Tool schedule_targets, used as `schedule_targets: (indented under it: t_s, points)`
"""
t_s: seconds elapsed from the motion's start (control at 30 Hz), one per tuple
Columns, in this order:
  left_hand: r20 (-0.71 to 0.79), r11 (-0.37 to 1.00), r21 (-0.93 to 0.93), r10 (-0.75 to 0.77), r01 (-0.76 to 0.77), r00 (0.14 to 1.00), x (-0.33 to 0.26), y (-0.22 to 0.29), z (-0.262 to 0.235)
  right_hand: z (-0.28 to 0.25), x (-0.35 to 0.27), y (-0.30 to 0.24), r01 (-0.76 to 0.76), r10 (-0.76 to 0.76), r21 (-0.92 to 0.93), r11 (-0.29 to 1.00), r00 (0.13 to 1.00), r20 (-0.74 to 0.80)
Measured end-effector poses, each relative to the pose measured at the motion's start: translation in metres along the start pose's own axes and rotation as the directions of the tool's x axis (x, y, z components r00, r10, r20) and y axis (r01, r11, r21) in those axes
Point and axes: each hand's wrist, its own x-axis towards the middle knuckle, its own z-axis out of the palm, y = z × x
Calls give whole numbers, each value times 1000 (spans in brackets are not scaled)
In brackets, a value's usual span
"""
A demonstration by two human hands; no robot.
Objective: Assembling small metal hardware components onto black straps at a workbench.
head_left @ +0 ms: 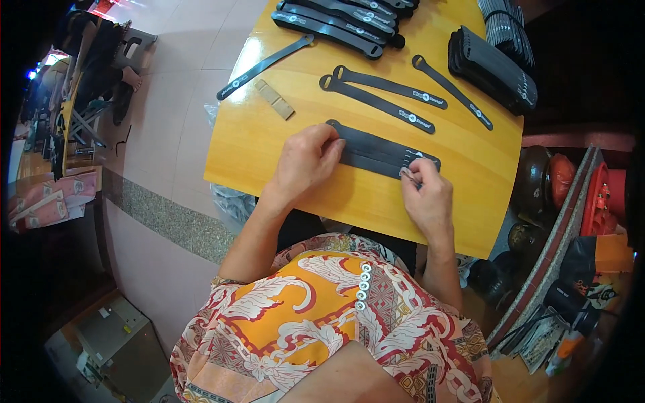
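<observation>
Several black storage straps (376,153) lie together side by side on the yellow table in front of me, spanning the space between my hands. My left hand (306,160) is closed on their left end, thumb and fingers pinched together. At the right end, my right hand (428,196) pinches the straps' lower corner near the white print; its fingertips partly hide what they grip. Just beyond lie a loose strap (383,104) with a holed round end and another crossing above it (396,87). A further loose strap (453,93) slants to the right, and one (265,67) to the left.
A tan slotted piece (274,99) lies left of the straps. Bundled black straps (336,27) are heaped at the table's far side. A black stack (494,70) and a tied bundle (507,30) sit far right. Jars (537,181) and a red basin (600,201) stand beyond the right edge.
</observation>
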Motion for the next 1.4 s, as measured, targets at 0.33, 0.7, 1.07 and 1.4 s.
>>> schedule_targets:
  t_s: [0.33,0.7,1.07,1.4]
  points:
    - [114,968,-123,-205,219,972,8,-3,-13,-21,13,8,-438,354,534,723,899,258]
    - [-172,977,206,-16,51,985,76,-22,-4,8,119,-28,314,-310,-46,948,948,76]
    - [36,955,-124,-266,268,963,76,-14,-22,43,159,-31,197,-106,-307,931,951,290]
    - [-85,939,-156,296,-306,951,17,34,-39,-17,117,-45,276,-260,16,961,885,386]
